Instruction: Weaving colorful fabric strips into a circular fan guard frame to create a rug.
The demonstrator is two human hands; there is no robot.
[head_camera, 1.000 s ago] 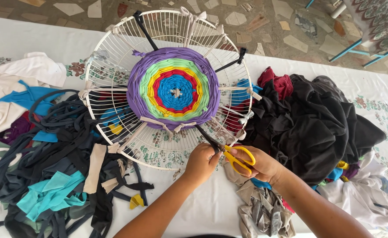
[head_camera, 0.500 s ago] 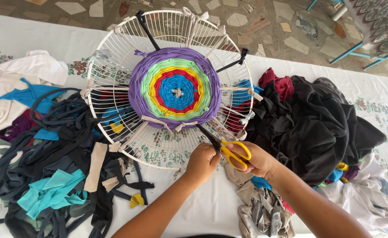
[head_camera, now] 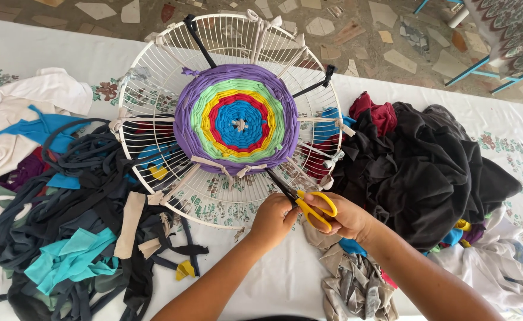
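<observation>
a pair of yellow-handled scissors (head_camera: pixel 309 205) is held in the right hand (head_camera: pixel 345 217), with the fingers closed through the handle loops. the dark blades are pointed up and to the left, toward the near edge of the woven disc (head_camera: pixel 236 120), and appear nearly closed; whether a strip is caught between them cannot be told. the left hand (head_camera: pixel 273 221) is placed just beside the scissors, at the near rim of the white wire fan guard (head_camera: pixel 154 89), with its fingers curled in a loose fist; what, if anything, is pinched in it cannot be told.

the woven disc is stretched in the middle of the fan guard, in rings of purple, green, yellow, red and blue, and is tied to the rim by pale fabric spokes. the guard is laid flat on a white tablecloth (head_camera: pixel 30 47) with a floral print.

to the left, a heap of dark grey, teal and beige fabric strips (head_camera: pixel 77 226) is spread. to the right, a pile of black cloth (head_camera: pixel 428 172) is heaped, with a dark red piece at its far edge. a grey patterned rag (head_camera: pixel 350 285) is lying near, below the right wrist.
</observation>
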